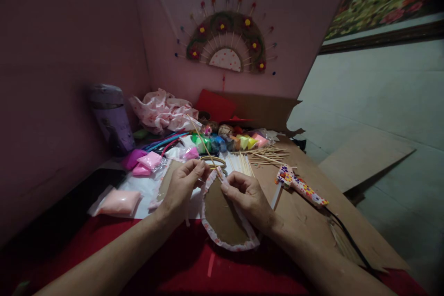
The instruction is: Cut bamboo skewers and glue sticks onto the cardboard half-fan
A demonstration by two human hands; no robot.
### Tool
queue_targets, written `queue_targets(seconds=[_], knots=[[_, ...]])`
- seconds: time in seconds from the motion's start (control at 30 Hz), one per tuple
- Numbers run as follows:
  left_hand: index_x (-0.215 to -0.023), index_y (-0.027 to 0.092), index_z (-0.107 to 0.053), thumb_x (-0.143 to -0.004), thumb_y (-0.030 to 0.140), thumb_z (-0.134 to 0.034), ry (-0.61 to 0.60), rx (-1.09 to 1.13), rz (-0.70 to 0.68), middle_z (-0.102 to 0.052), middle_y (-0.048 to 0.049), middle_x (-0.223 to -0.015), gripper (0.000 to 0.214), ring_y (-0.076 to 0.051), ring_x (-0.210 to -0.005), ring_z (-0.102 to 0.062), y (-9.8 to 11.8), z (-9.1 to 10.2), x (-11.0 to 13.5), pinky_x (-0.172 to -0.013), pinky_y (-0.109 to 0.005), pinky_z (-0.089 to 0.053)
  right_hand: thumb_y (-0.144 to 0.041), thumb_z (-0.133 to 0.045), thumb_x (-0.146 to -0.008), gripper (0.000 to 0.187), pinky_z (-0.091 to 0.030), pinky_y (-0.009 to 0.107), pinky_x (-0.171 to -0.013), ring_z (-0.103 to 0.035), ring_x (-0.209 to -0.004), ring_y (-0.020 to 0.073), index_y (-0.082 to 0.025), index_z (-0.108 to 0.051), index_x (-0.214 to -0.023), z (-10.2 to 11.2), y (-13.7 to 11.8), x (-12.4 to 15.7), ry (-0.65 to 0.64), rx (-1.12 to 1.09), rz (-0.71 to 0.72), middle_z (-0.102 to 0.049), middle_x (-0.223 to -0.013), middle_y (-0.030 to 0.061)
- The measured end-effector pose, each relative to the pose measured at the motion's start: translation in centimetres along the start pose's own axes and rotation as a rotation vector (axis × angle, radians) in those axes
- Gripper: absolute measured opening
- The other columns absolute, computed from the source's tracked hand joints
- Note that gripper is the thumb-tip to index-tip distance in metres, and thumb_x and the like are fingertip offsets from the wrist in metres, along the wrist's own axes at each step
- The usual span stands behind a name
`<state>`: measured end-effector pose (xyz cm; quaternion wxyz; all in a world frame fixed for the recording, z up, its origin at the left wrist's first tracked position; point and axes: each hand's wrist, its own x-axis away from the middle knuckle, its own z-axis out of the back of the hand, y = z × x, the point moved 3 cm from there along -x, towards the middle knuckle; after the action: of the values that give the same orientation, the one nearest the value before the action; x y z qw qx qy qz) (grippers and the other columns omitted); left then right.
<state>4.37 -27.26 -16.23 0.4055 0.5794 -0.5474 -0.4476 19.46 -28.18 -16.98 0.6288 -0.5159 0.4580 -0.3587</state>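
My right hand [248, 196] is closed on a half-round cardboard piece [225, 217], whose rim is wrapped in white cloth with pink dots. A thin wooden stick [201, 141] slants up and left from the piece's top corner; its lower end lies by my right thumb. My left hand [185, 182] is closed in a pinch just left of that corner. What its fingertips grip is hidden. Behind my left wrist lies a second cloth-edged cardboard piece [168, 180]. Golden rings [213, 161] sit behind my fingers.
A flowery glue gun [301, 185] with a black cord lies right, near loose sticks [272, 153]. Bagged coloured clay [120, 201], a purple tumbler [111, 120] and crumpled dotted cloth [163, 111] stand left. A fan-shaped decoration [225, 39] hangs on the pink board behind.
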Motion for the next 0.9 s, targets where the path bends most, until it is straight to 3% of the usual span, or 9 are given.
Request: queue_targets(seconds=[0.13,0.23,0.47,0.57,0.9], knots=[[-0.068,0.014,-0.060,-0.063,0.032,-0.076,0.019,0.001,-0.073,-0.057,0.0025,-0.060,0.024,-0.008,-0.054,-0.049,0.0,0.5,-0.3,-0.054,-0.020,-0.038,-0.041,-0.063,-0.074,0.028,-0.033,0.021,-0.052,-0.042,-0.055,0.0092,-0.017,-0.051,-0.065,0.0,-0.1,0.0,0.005,-0.009,-0.017,-0.048,-0.060,-0.0033],[-0.065,0.013,-0.058,-0.067,0.035,-0.072,0.010,-0.002,-0.077,-0.056,0.0020,-0.059,0.025,-0.007,-0.054,-0.048,0.0,0.5,-0.4,-0.054,-0.020,-0.038,-0.042,-0.063,-0.073,0.029,-0.033,0.022,-0.052,-0.042,-0.055,0.0093,-0.017,-0.051,-0.064,0.1,0.0,0.0,0.009,-0.003,-0.021,-0.048,-0.060,-0.0031],[-0.070,0.012,-0.060,-0.067,0.039,-0.072,-0.104,-0.039,0.021,-0.053,0.0026,-0.055,0.030,-0.005,-0.048,-0.040,0.3,-0.9,0.3,-0.047,-0.018,-0.030,-0.046,-0.065,-0.071,0.032,-0.031,0.021,-0.050,-0.040,-0.053,0.0088,-0.018,-0.051,-0.065,-0.2,-0.1,0.0,-0.047,-0.040,-0.045,-0.048,-0.058,-0.0036],[-0.068,0.011,-0.061,-0.064,0.038,-0.074,-0.138,-0.039,0.044,-0.056,0.0011,-0.058,0.030,-0.007,-0.051,-0.045,0.5,-1.2,0.6,-0.051,-0.019,-0.034,-0.046,-0.065,-0.071,0.033,-0.031,0.021,-0.050,-0.040,-0.053,0.0087,-0.017,-0.050,-0.065,-0.2,0.0,0.0,-0.043,-0.029,-0.048,-0.048,-0.059,-0.0038],[-0.060,0.012,-0.059,-0.061,0.038,-0.075,-0.118,-0.035,0.041,-0.053,0.0021,-0.053,0.031,-0.007,-0.049,-0.044,0.8,-1.4,0.8,-0.050,-0.020,-0.033,-0.045,-0.064,-0.072,0.032,-0.030,0.021,-0.049,-0.039,-0.053,0.0085,-0.017,-0.050,-0.064,-0.2,0.0,0.0,-0.041,-0.007,-0.035,-0.046,-0.058,-0.0038]])
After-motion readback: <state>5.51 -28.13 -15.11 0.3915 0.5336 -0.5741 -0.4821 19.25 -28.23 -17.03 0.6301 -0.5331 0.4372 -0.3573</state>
